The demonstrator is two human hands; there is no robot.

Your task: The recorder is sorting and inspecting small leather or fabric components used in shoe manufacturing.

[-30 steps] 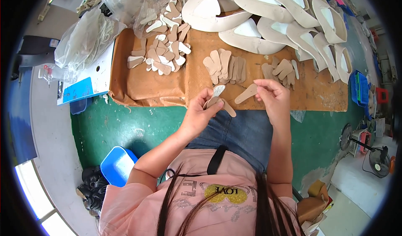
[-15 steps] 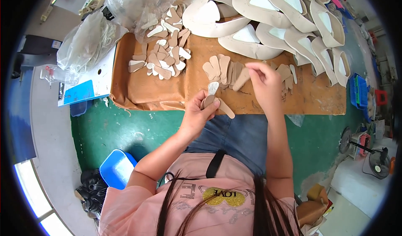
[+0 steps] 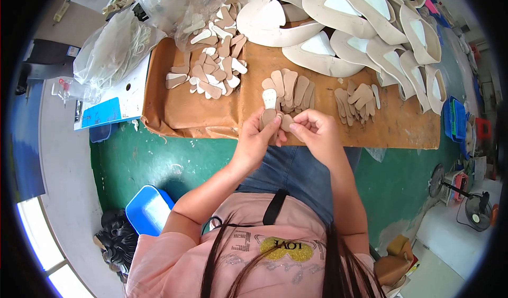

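My left hand (image 3: 253, 139) is closed on a few small paddle-shaped shoe pads. Among them, a white pad (image 3: 269, 98) sticks up past the fingers and a tan pad (image 3: 268, 116) lies under the thumb. Close beside it, my right hand (image 3: 317, 132) pinches another tan pad (image 3: 287, 122), which meets the left fingertips. Just beyond both hands, a fanned row of tan pads (image 3: 290, 85) lies on the brown table covering. A smaller group of tan pads (image 3: 361, 96) sits to the right. The lower ends of the held pads are hidden by my fingers.
A loose heap of tan and white pads (image 3: 212, 75) lies at the left. Beige shoe uppers (image 3: 346, 12) are piled along the far right of the table (image 3: 386, 134). Clear plastic bags (image 3: 114, 49) rest at the far left. A blue bin (image 3: 150, 211) stands on the green floor.
My right hand has moved left and nearer from above the fanned row, bringing a tan pad up to my left hand. The pad that jutted right from my left hand no longer shows there.
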